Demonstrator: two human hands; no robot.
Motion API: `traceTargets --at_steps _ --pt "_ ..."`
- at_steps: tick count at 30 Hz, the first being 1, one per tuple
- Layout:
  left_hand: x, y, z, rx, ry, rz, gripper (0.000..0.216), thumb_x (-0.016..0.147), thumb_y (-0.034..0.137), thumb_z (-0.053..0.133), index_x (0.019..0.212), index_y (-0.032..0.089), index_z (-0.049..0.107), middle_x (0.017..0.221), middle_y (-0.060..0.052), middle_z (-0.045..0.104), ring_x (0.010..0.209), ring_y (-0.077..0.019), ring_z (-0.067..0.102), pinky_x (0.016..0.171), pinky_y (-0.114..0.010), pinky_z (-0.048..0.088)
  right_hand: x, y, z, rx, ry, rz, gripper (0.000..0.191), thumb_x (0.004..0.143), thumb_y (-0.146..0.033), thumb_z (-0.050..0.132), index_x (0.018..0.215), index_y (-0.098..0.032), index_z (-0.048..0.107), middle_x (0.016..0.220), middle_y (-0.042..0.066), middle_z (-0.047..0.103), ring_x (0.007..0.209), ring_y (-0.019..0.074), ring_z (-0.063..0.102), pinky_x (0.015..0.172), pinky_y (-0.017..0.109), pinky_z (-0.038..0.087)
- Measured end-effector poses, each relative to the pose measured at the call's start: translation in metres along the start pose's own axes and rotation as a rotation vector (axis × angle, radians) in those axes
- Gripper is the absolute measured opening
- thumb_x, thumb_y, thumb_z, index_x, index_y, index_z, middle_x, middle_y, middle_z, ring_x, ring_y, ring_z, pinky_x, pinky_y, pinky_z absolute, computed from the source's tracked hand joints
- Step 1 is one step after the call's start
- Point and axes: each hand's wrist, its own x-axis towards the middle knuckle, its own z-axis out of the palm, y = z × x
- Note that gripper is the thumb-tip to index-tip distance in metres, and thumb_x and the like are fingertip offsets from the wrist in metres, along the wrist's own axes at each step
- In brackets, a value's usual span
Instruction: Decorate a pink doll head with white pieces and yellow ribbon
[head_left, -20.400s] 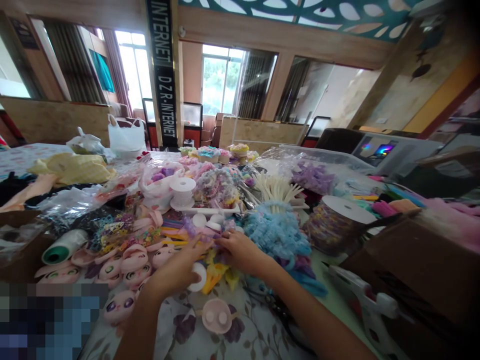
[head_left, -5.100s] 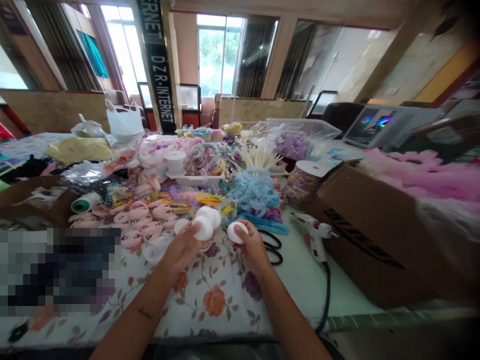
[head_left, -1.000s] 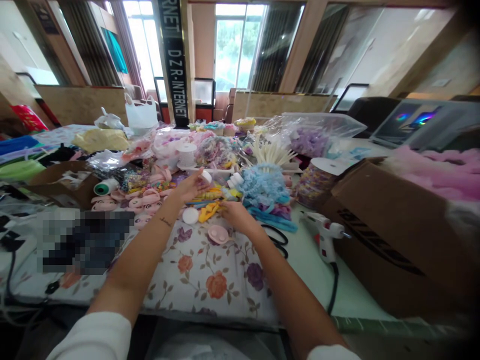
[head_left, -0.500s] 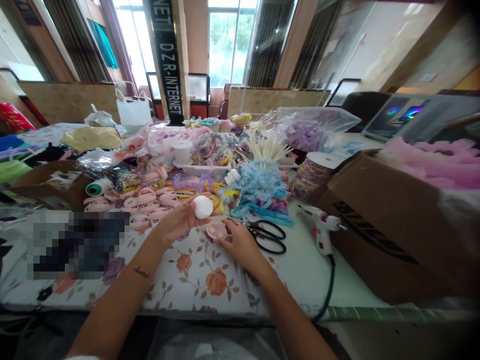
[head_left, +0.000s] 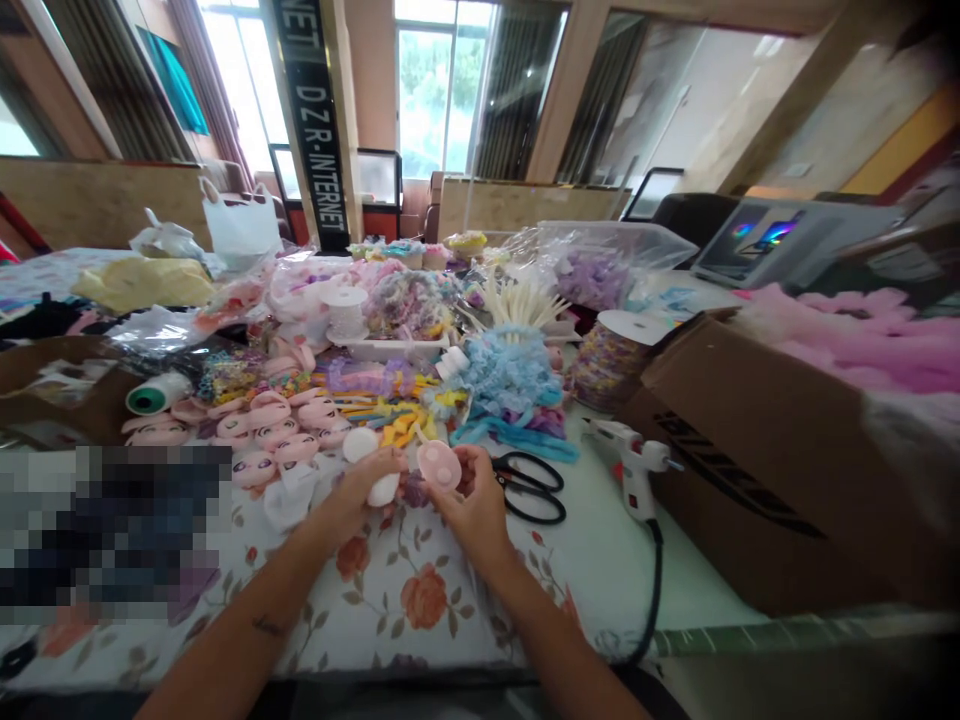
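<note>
My left hand [head_left: 358, 492] is closed around a white foam ball [head_left: 385, 489] just above the flowered tablecloth [head_left: 420, 590]. My right hand [head_left: 471, 502] grips a pink doll-face shell [head_left: 439, 466] with two holes, held up close to the ball. Another white foam piece [head_left: 360, 444] lies just beyond my left hand. Pink doll faces [head_left: 262, 432] are spread out to the left of it.
Black scissors [head_left: 531, 485] lie right of my right hand, and a white glue gun [head_left: 631, 463] with a black cord beyond them. A cardboard box [head_left: 765, 470] fills the right side. Blue trim [head_left: 510, 375], ribbon spools and bags crowd the back.
My right hand has lifted the pink shell off the cloth. My left hand has turned over and come down with the white ball, close beside the shell.
</note>
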Motion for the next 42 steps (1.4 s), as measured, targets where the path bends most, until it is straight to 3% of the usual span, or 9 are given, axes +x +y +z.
traceTargets --at_steps 5,10,18,25,28,31,35,39,42 --pt "0.001 -0.004 0.009 0.203 0.074 0.066 0.033 0.067 0.037 0.069 0.091 0.016 0.060 0.071 0.001 0.059 0.053 -0.0090 0.052 0.046 -0.019 0.041 -0.003 -0.008 0.004 0.199 -0.091 0.017 0.053 0.062 -0.026 0.079 0.105 -0.023 0.048 0.097 0.003 0.062 0.085 0.0184 0.063 0.075 0.030 0.053" --pt "-0.001 0.000 0.005 0.313 0.101 0.091 0.021 0.069 0.032 0.066 0.080 0.014 0.064 0.067 0.000 0.059 0.057 -0.0105 0.052 0.050 -0.019 0.041 -0.001 -0.016 -0.003 0.200 -0.168 0.047 0.022 0.081 -0.035 0.062 0.095 -0.019 0.059 0.086 0.004 0.066 0.075 0.0158 0.063 0.066 0.026 0.051" --pt "-0.001 -0.006 0.002 0.203 0.065 -0.018 0.013 0.064 0.021 0.062 0.076 0.017 0.065 0.061 0.001 0.061 0.049 -0.0103 0.051 0.045 -0.020 0.036 0.009 -0.014 -0.006 0.386 -0.160 0.353 0.025 0.073 -0.041 0.066 0.078 -0.016 0.065 0.067 0.001 0.065 0.056 0.0140 0.059 0.051 0.024 0.048" --pt "0.000 -0.002 0.003 0.306 0.090 -0.008 0.013 0.063 0.022 0.063 0.074 0.015 0.066 0.055 0.002 0.057 0.045 -0.0095 0.048 0.043 -0.019 0.035 0.006 -0.012 -0.004 0.275 -0.168 0.274 0.025 0.075 -0.041 0.064 0.078 -0.017 0.064 0.064 0.000 0.064 0.054 0.0140 0.058 0.048 0.023 0.047" --pt "-0.002 0.001 0.005 0.276 0.071 -0.052 0.015 0.064 0.025 0.065 0.075 0.014 0.065 0.054 0.002 0.056 0.043 -0.0089 0.045 0.040 -0.019 0.034 0.007 -0.008 -0.003 0.274 -0.178 0.300 0.024 0.075 -0.040 0.062 0.077 -0.016 0.064 0.062 0.000 0.063 0.053 0.0136 0.057 0.048 0.023 0.046" --pt "-0.002 0.002 0.004 0.238 0.128 -0.022 0.022 0.064 0.029 0.072 0.079 0.015 0.065 0.060 0.001 0.057 0.048 -0.0090 0.048 0.042 -0.018 0.037 0.009 -0.004 -0.002 0.176 -0.149 0.254 0.024 0.078 -0.040 0.059 0.079 -0.016 0.064 0.065 0.001 0.064 0.057 0.0140 0.058 0.051 0.023 0.045" --pt "-0.001 0.011 -0.006 -0.135 0.204 0.124 0.019 0.070 0.030 0.069 0.082 0.016 0.064 0.073 -0.002 0.060 0.062 -0.0113 0.054 0.048 -0.018 0.043 0.012 -0.005 0.004 -0.169 -0.114 0.127 0.024 0.084 -0.036 0.052 0.074 -0.017 0.063 0.064 0.001 0.065 0.058 0.0138 0.057 0.053 0.022 0.042" --pt "-0.005 0.022 -0.015 -0.659 0.074 -0.010 0.027 0.079 0.030 0.050 0.095 0.013 0.062 0.086 -0.010 0.063 0.078 -0.0192 0.061 0.060 -0.027 0.050 0.020 -0.006 0.014 -0.424 -0.106 0.045 0.020 0.084 -0.028 0.051 0.073 -0.017 0.063 0.065 0.003 0.065 0.062 0.0157 0.058 0.058 0.025 0.042" --pt "-0.006 0.023 -0.016 -0.775 0.049 -0.057 0.033 0.079 0.027 0.044 0.105 0.013 0.059 0.091 -0.012 0.065 0.084 -0.0229 0.063 0.066 -0.033 0.053 0.025 -0.007 0.016 -0.460 -0.121 0.004 0.019 0.084 -0.031 0.052 0.080 -0.017 0.065 0.077 0.008 0.067 0.072 0.0200 0.060 0.066 0.029 0.043"
